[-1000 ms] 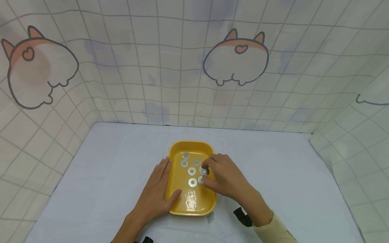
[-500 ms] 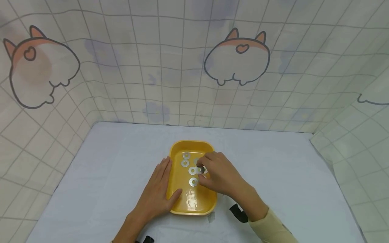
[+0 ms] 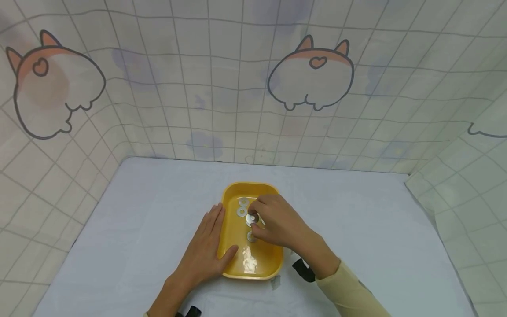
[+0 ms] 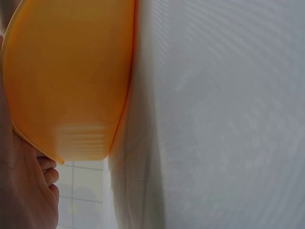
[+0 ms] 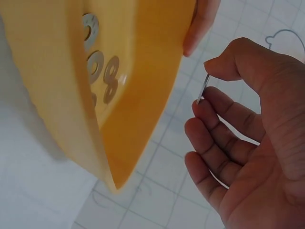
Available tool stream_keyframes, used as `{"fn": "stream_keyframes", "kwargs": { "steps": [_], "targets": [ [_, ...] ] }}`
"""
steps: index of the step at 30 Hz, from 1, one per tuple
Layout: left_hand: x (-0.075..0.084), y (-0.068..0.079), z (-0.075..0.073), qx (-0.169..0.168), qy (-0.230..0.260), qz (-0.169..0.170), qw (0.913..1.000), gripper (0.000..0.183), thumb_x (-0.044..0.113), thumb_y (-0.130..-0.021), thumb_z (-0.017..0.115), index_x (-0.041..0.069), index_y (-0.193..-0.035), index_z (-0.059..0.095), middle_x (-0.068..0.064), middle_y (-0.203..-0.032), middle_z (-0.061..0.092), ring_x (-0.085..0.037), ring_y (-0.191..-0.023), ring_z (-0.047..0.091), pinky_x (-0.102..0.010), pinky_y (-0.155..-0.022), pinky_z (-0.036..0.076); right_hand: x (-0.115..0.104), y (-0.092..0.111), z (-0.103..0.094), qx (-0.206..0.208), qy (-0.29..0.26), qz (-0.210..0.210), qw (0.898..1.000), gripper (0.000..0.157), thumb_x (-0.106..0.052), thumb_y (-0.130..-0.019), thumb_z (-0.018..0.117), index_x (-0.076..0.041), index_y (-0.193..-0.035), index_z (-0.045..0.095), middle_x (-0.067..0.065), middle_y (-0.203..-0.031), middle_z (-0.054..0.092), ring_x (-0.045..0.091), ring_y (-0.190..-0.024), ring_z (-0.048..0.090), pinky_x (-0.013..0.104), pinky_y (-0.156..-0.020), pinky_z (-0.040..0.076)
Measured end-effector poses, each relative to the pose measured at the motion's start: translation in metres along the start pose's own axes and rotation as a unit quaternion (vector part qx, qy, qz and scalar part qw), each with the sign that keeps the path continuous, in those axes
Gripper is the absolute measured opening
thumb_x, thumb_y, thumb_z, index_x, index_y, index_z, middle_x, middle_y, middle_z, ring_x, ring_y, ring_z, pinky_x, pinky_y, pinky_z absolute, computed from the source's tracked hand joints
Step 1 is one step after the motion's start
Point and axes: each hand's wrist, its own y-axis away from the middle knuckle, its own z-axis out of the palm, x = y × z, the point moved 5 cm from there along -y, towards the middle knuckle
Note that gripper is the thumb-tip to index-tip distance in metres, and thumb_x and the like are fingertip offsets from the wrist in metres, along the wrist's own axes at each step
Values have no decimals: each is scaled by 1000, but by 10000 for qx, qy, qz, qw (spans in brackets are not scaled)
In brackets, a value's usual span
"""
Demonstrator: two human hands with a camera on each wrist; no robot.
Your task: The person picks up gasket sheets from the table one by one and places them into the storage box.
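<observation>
A yellow tray (image 3: pixel 237 259) with several flat metal washers (image 3: pixel 241 211) lying in it sits at the front middle of the table. My left hand (image 3: pixel 203 248) rests along the tray's left side, fingers straight and thumb over the rim. In the left wrist view, that palm lies against the upper edge of the tray wall (image 4: pixel 71 81). Over the tray, my right hand (image 3: pixel 279 220) pinches one washer (image 5: pixel 203 88) between thumb and fingertips. The right wrist view shows this washer edge-on, raised above the tray rim. Some washers beneath are partly hidden by the right hand.
A white cloth covers the table (image 3: pixel 158 198). Behind it and at both sides hangs a checked curtain (image 3: pixel 222 110) with cartoon animal prints. A small grey tape patch (image 3: pixel 275 282) sticks to the cloth near the tray's front right corner.
My right hand has moved left across the tray, carrying the pinched washer from the right side toward the middle. The left hand has stayed on the tray's left side.
</observation>
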Motion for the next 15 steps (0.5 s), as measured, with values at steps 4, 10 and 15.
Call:
{"fn": "stream_keyframes", "kwargs": {
  "steps": [4,10,15],
  "targets": [
    [-1,0,0,-58,14,-44,10000,95,46,-96,66,-4,-166,25,-18,-175,26,-35,-163,28,-31,-139,6,-2,-5,3,-52,-80,-82,9999,15,-20,-85,80,-13,-99,76,-2,-92,72,17,-89,65,34,-89,59],
    [0,0,-1,-103,37,-79,9999,94,47,-97,64,-3,-166,24,-18,-176,26,-34,-163,27,-31,-139,6,-3,-11,12,-349,-124,-30,9993,17,-21,-87,77,-13,-102,78,-3,-93,72,15,-88,64,32,-89,58],
    [1,0,-2,-160,132,-98,9997,94,46,-97,64,-4,-166,24,-18,-176,25,-34,-164,26,-30,-139,4,-5,-14,15,-458,-163,-99,9988,16,-21,-88,75,-13,-101,77,-5,-93,71,14,-88,64,34,-92,57]
  ]
}}
